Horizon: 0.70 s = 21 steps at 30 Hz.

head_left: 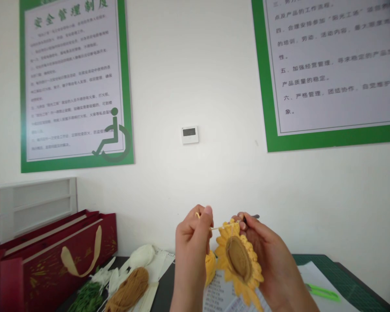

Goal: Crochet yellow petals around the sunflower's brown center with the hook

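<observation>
A crocheted sunflower (239,259) with yellow petals and a brown centre hangs upright between my hands. My left hand (191,245) is closed, thumb up, pinching a strand of yellow yarn (217,228) that runs taut to the flower's top petal. On the flower's other side, my right hand (270,251) grips a thin dark crochet hook (255,216) at that petal; its fingers are partly hidden behind the flower. The hook's tip is too small to make out. Behind my left wrist, a yellow yarn ball (210,266) is partly covered.
Brown yarn (128,290), white yarn (142,255) and green yarn (87,298) lie at the left beside red gift bags (68,260). A printed sheet (217,294) lies below the flower. At right, a green cutter (323,292) rests on paper near a cutting mat (354,286).
</observation>
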Each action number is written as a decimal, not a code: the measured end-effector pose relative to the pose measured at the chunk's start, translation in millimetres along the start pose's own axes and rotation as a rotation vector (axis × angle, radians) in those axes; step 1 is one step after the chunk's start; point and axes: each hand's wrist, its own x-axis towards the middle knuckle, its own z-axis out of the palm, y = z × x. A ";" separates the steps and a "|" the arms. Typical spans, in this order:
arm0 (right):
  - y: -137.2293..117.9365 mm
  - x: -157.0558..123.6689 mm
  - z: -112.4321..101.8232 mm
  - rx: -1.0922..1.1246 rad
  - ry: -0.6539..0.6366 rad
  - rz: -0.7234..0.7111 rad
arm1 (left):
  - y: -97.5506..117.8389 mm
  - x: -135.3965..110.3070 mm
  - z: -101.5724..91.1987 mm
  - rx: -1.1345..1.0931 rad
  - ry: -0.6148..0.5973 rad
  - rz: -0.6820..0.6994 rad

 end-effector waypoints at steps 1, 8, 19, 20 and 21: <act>-0.2 -0.1 -0.3 0.029 0.021 0.032 | -1.0 -0.5 1.6 0.168 0.066 0.132; 4.9 -1.3 -1.4 -0.024 0.019 -0.110 | 8.1 -14.1 8.9 0.220 0.013 0.178; 2.7 -10.7 5.5 -0.170 0.015 -0.216 | 14.5 -18.5 6.9 -0.140 -0.158 -0.007; 2.4 -11.2 5.5 -0.184 0.015 -0.216 | 17.1 -19.2 8.6 -0.154 -0.142 -0.007; 2.0 -11.8 5.5 -0.200 0.015 -0.221 | 19.8 -20.0 10.3 -0.180 -0.104 -0.014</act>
